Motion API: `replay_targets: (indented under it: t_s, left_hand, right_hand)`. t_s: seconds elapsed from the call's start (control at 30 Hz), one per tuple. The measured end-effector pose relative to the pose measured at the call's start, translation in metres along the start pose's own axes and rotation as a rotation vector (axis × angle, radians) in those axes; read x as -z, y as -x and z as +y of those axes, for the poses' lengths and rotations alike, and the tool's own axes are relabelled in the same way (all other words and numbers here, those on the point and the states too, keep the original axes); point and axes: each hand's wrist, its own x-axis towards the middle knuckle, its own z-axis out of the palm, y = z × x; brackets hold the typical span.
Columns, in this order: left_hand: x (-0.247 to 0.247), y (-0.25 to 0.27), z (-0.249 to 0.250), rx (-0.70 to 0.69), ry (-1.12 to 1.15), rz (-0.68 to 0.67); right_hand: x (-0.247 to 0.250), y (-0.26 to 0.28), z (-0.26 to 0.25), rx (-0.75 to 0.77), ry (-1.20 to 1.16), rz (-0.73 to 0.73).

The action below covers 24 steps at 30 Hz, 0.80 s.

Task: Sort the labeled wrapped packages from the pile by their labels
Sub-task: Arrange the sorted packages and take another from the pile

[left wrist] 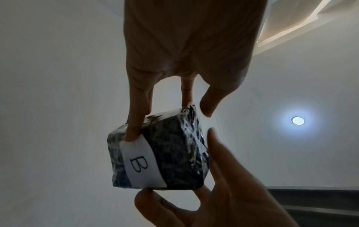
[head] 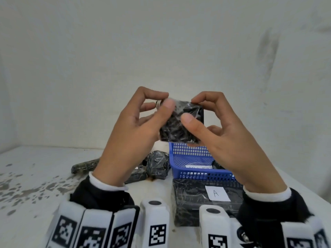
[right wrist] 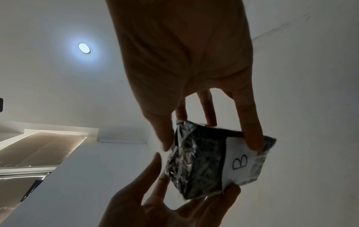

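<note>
Above the table (head: pixel 35 194), two hands grip one package (head: pixel 180 122).

A plain white wall (head: pixel 161 51) fills the upper part of the head view, with a grey smear (head: pixel 268 51) at upper right. The white table (head: pixel 35 185) below has grey specks at left. A round ceiling lamp (left wrist: pixel 297 120) shines at right.
</note>
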Motion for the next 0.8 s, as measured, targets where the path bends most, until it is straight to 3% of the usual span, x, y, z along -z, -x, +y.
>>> replay_targets:
  t_s: [0.17, 0.27, 0.4, 0.8]
  left_hand:
    - [0.001, -0.001, -0.002, 0.041, -0.016, 0.029]
    - [0.005, -0.004, -0.005, 0.146, 0.010, 0.039]
    - [0.010, -0.005, -0.003, 0.233, 0.105, -0.053]
    - [0.006, -0.003, 0.000, 0.099, 0.005, -0.043]
  right_hand:
    - [-0.003, -0.001, 0.002, 0.026, 0.054, 0.014]
    - [-0.006, -0.002, 0.002, 0.058, 0.046, 0.021]
    - [-0.004, -0.001, 0.001, 0.052, -0.054, 0.049]
    - [-0.002, -0.004, 0.005, -0.017, -0.068, 0.027]
